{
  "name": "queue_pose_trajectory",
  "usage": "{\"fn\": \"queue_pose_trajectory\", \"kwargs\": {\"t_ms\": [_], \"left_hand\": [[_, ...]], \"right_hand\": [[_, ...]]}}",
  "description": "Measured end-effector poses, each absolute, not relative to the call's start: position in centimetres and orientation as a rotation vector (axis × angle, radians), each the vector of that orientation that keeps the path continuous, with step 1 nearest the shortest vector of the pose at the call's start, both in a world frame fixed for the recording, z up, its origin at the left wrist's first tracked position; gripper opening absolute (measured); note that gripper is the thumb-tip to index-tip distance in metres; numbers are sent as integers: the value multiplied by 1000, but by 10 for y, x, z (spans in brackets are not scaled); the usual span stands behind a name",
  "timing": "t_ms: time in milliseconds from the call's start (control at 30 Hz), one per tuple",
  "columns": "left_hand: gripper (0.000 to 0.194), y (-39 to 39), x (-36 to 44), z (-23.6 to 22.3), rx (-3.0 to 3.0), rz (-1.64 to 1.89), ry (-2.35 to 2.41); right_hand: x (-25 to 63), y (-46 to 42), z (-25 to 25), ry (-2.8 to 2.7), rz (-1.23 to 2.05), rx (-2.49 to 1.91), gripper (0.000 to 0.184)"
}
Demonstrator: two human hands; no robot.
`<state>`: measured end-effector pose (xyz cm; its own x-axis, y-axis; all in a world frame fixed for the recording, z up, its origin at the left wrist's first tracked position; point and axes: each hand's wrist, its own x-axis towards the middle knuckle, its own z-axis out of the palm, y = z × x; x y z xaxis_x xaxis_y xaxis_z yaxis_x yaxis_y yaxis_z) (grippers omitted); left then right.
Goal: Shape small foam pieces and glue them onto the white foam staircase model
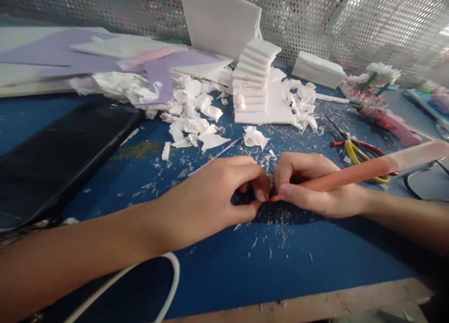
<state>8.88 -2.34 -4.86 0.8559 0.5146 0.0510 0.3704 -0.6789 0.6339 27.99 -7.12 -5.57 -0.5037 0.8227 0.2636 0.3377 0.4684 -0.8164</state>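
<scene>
My left hand is closed in a pinch, thumb and fingertips holding a small whitish piece with orange-red colour on it. Most of that piece is hidden by the fingers. In my right hand lies an orange marker pen, gripped close to its tip, its pale back end pointing up to the right. The orange-red tip is at the small piece and seems to touch it. Both hands are low over the blue table, among fine white shavings.
Crumpled white scraps lie behind my hands, beside a stack of white foam pieces. At left is a black phone-like slab; at right, pliers with red and yellow handles. A white cable loops near the front edge.
</scene>
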Motion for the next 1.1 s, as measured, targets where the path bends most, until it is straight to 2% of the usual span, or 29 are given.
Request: {"fn": "queue_pose_trajectory", "kwargs": {"t_ms": [333, 1100], "left_hand": [[3, -21, 89, -46, 2394, 240, 671], [6, -20, 92, -45, 2417, 218, 658]], "right_hand": [[280, -71, -55, -2077, 960, -935, 12], [280, -72, -57, -2063, 916, -988, 14]]}}
